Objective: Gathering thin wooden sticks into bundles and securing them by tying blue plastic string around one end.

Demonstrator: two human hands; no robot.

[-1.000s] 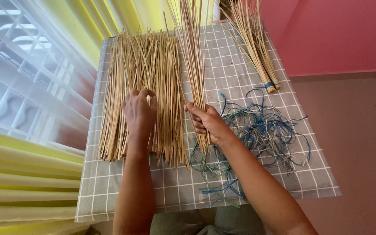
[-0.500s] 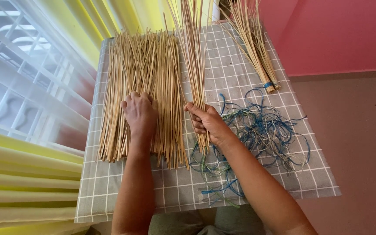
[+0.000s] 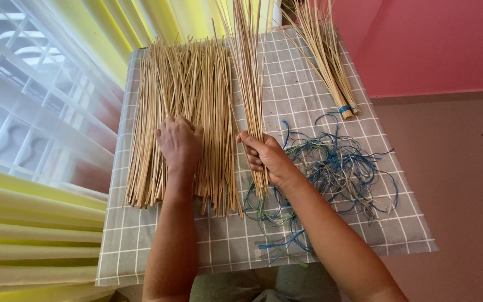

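A wide layer of thin tan straw sticks (image 3: 183,106) lies spread on a grey checked cloth (image 3: 157,246). My left hand (image 3: 179,144) rests palm down on the middle of that layer, fingers slightly curled. My right hand (image 3: 266,157) is closed around a narrow bundle of the same sticks (image 3: 248,67), which rises up and away from the table. The lower ends of this bundle stick out below my fist.
A tangle of blue and green strings (image 3: 336,168) lies right of my right hand. A tied bunch of sticks (image 3: 325,61) with a blue band lies at the far right. White window bars and yellow curtain (image 3: 23,168) on the left, pink wall on the right.
My left hand has slid slightly down and flattened on the spread sticks. My right hand keeps its hold on the bundle in nearly the same place.
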